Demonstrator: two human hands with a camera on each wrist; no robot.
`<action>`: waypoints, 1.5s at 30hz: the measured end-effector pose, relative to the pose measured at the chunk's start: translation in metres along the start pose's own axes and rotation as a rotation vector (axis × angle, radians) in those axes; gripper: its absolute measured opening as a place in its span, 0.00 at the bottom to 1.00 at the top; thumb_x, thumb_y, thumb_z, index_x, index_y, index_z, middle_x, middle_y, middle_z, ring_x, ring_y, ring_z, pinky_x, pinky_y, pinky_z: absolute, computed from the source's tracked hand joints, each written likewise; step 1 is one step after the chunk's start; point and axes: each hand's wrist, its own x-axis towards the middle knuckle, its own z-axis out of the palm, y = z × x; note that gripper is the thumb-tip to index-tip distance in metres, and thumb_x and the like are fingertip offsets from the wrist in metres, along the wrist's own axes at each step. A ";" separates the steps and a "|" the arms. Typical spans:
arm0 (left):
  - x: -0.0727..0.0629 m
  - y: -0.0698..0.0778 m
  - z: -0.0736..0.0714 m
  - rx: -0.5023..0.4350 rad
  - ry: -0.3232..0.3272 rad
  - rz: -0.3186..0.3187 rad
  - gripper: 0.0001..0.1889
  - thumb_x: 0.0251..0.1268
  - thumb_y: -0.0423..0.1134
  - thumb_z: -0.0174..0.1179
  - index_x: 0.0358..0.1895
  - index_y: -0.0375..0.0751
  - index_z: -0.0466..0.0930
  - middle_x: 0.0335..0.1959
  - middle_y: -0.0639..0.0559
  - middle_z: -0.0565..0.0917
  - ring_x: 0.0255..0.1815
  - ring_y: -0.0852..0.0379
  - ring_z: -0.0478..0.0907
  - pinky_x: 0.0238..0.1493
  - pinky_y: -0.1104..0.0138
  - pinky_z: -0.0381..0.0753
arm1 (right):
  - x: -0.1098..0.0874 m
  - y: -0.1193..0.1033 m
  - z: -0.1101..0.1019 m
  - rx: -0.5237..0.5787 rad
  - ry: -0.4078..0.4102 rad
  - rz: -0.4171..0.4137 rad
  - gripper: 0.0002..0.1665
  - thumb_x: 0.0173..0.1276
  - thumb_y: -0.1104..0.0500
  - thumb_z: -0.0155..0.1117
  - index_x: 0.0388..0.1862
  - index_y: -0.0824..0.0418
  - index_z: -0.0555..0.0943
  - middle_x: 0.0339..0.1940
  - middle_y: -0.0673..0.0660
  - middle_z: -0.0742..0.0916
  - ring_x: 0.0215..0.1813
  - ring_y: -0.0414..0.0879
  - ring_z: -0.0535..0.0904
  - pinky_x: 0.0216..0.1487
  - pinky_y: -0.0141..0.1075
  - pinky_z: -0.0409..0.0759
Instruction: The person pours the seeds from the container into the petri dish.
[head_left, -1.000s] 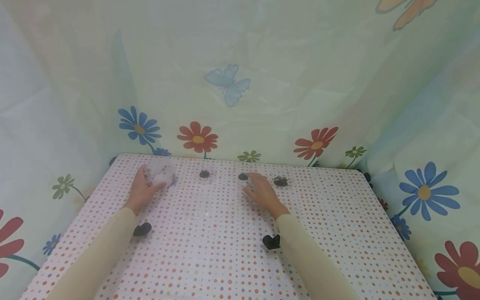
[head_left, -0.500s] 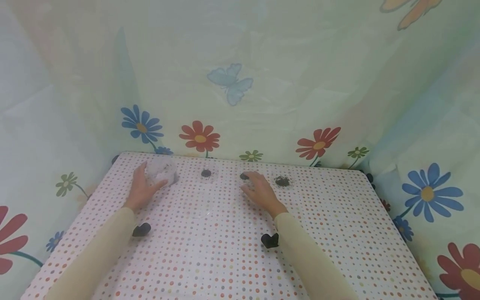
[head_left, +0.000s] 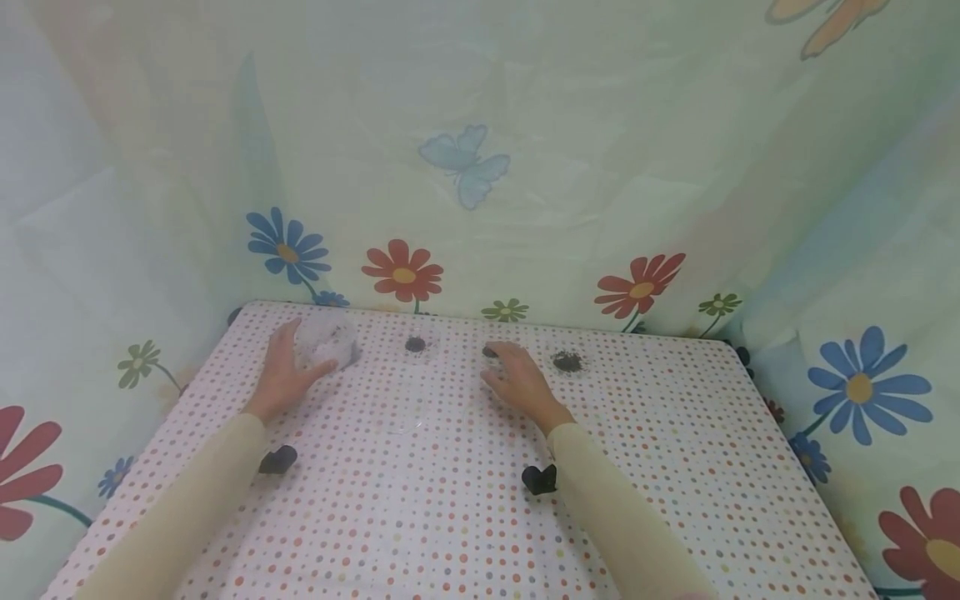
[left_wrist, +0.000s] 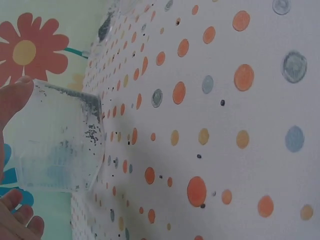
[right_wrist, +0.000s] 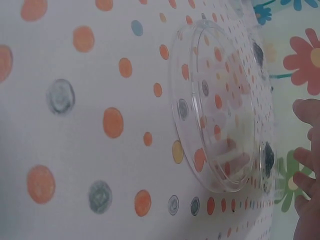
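At the far left of the table, my left hand [head_left: 283,373] grips a clear plastic container [head_left: 326,340] between thumb and fingers. Small dark grains cling inside it near its base in the left wrist view. My right hand [head_left: 525,387] hovers with loosely bent fingers over the middle one of three small heaps of dark grains; its fingertips partly cover that middle heap [head_left: 490,352]. The left heap [head_left: 415,344] and the right heap [head_left: 567,361] appear to sit in clear shallow dishes. Nothing shows between the right fingers in the right wrist view.
A clear round dish or lid [right_wrist: 187,145] lies in front of the heaps. Another faint transparent edge [head_left: 405,429] shows near the table's middle. Loose dark grains [left_wrist: 222,102] dot the spotted tabletop [head_left: 675,467]. A flowered sheet [head_left: 555,167] hangs behind it.
My right hand has shifted slightly leftward, its fingers covering more of the middle heap. The left hand keeps its hold on the container. The head view has drifted slightly.
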 end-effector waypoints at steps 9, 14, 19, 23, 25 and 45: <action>-0.004 0.008 -0.006 0.029 -0.016 0.058 0.52 0.59 0.59 0.63 0.78 0.51 0.39 0.80 0.39 0.40 0.79 0.34 0.40 0.71 0.33 0.49 | 0.000 -0.003 -0.001 -0.006 0.018 -0.025 0.32 0.71 0.49 0.58 0.71 0.59 0.67 0.71 0.60 0.72 0.75 0.57 0.63 0.76 0.52 0.60; -0.006 0.011 -0.008 0.019 -0.051 0.064 0.50 0.60 0.60 0.62 0.79 0.55 0.38 0.80 0.41 0.40 0.79 0.35 0.40 0.71 0.33 0.48 | -0.001 -0.004 0.001 0.006 0.018 -0.019 0.32 0.71 0.50 0.58 0.71 0.57 0.66 0.72 0.59 0.71 0.75 0.56 0.62 0.76 0.51 0.59; -0.007 0.011 -0.009 0.014 -0.044 0.093 0.49 0.60 0.59 0.62 0.78 0.55 0.42 0.80 0.41 0.43 0.79 0.36 0.42 0.72 0.34 0.48 | 0.002 -0.006 0.003 0.026 0.016 -0.019 0.32 0.71 0.50 0.58 0.71 0.56 0.66 0.72 0.58 0.71 0.75 0.56 0.63 0.76 0.52 0.60; -0.008 0.013 -0.010 0.018 -0.026 0.131 0.46 0.61 0.57 0.63 0.78 0.56 0.45 0.79 0.42 0.48 0.79 0.37 0.45 0.72 0.35 0.50 | 0.003 -0.009 0.003 0.027 0.012 -0.020 0.32 0.71 0.50 0.58 0.71 0.56 0.67 0.72 0.59 0.72 0.75 0.56 0.63 0.76 0.52 0.59; -0.009 0.014 -0.011 0.019 -0.026 0.141 0.45 0.61 0.57 0.62 0.78 0.58 0.46 0.79 0.43 0.49 0.79 0.37 0.46 0.72 0.35 0.51 | 0.004 -0.010 0.003 0.014 0.007 -0.025 0.32 0.71 0.49 0.58 0.71 0.56 0.67 0.72 0.59 0.71 0.75 0.56 0.63 0.76 0.52 0.59; -0.021 0.019 -0.013 -0.050 -0.091 0.148 0.41 0.61 0.58 0.62 0.75 0.63 0.53 0.77 0.48 0.57 0.73 0.40 0.61 0.66 0.42 0.68 | 0.018 -0.020 0.014 0.028 -0.025 -0.054 0.31 0.72 0.50 0.57 0.71 0.56 0.66 0.73 0.60 0.70 0.76 0.58 0.61 0.75 0.54 0.60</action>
